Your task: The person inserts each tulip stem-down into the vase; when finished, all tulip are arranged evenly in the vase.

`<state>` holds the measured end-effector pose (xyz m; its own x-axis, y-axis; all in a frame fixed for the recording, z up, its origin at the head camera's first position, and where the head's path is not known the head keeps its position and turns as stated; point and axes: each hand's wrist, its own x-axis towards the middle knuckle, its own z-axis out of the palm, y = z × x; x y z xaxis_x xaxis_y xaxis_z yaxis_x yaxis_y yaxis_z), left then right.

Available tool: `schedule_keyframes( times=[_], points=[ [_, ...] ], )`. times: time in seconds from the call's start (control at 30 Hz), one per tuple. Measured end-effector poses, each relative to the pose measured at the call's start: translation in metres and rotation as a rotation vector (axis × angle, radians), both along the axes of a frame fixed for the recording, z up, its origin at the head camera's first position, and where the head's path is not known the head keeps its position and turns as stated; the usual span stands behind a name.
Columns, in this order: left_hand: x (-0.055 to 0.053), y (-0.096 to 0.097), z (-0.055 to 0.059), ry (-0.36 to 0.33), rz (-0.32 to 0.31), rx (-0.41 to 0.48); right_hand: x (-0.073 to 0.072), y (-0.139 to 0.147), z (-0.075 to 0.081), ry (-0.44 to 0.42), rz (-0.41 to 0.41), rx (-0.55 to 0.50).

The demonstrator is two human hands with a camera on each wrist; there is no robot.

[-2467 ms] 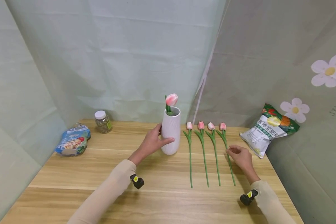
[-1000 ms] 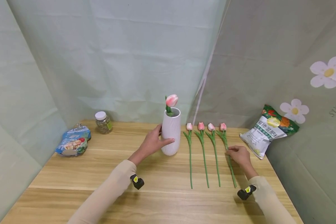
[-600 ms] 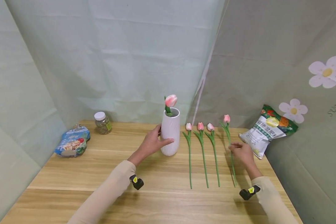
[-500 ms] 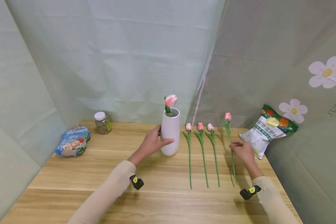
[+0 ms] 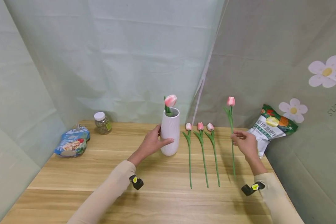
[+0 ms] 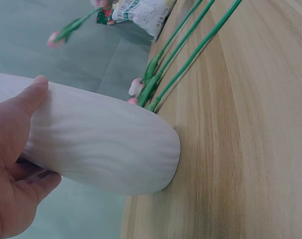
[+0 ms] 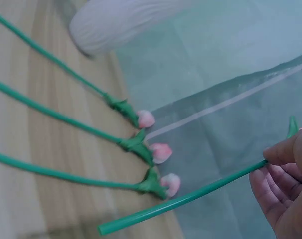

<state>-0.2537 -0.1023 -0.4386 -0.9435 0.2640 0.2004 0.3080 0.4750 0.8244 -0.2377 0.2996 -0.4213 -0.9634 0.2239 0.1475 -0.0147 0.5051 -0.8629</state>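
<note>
Two cream fabric sleeves (image 5: 109, 189) enter from below, each with a small black wrist camera (image 5: 136, 182) marked in yellow, over a pale wood-grain bench (image 5: 156, 202). Beyond the cuffs, three slim tulips with green stems and pink-and-white blooms (image 5: 203, 149) lie side by side and apart, stem ends towards the person, blooms towards the far edge. To their right, the right hand (image 5: 246, 143) pinches the green stem of a fourth tulip, pink-headed and green-leaved (image 5: 230, 116), between thumb and fingers; it is held up with its bloom at the top (the right wrist view shows its blunt stem end plainly). Left of the lying row, the left hand (image 5: 151, 142) grips a tall white vase with a wavy ribbed surface (image 5: 170, 132), thumb across the front, fingers round the side. The vase stands upright on the bench, and one pink tulip with green leaves (image 5: 170, 101) stands in its mouth. Farther left sits a crumpled blue plastic packet (image 5: 73, 141), with a clear white-lidded jar (image 5: 103, 123) just behind it. At the far right, a green-and-white printed bag (image 5: 268, 126), partly covered by the right hand, leans against a grey-green cloth backdrop (image 5: 123, 62) printed with white flowers (image 5: 327, 72).
</note>
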Motion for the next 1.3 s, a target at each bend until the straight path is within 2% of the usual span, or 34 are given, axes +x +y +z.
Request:
schedule_keyframes(
  times=[0.2, 0.47, 0.67, 1.0, 1.17, 1.3],
  points=[
    [-0.001, 0.000, -0.001, 0.002, -0.003, 0.003, 0.001, -0.007, 0.022, 0.053, -0.006, -0.032],
    [-0.002, 0.000, 0.000, -0.001, -0.010, 0.011, 0.002, -0.018, 0.046, 0.133, 0.027, -0.068],
    [-0.002, -0.001, -0.002, -0.002, -0.010, 0.014, 0.002, -0.031, 0.062, 0.180, 0.053, -0.107],
    [-0.001, -0.001, -0.002, 0.005, -0.008, 0.013, 0.001, -0.050, 0.080, 0.272, 0.046, -0.155],
    [0.000, -0.001, -0.002, 0.004, -0.006, 0.009, 0.000, -0.062, 0.093, 0.335, 0.060, -0.229],
    [-0.001, 0.000, -0.003, 0.014, -0.006, 0.014, -0.004, -0.075, 0.103, 0.426, 0.087, -0.327]
  ],
)
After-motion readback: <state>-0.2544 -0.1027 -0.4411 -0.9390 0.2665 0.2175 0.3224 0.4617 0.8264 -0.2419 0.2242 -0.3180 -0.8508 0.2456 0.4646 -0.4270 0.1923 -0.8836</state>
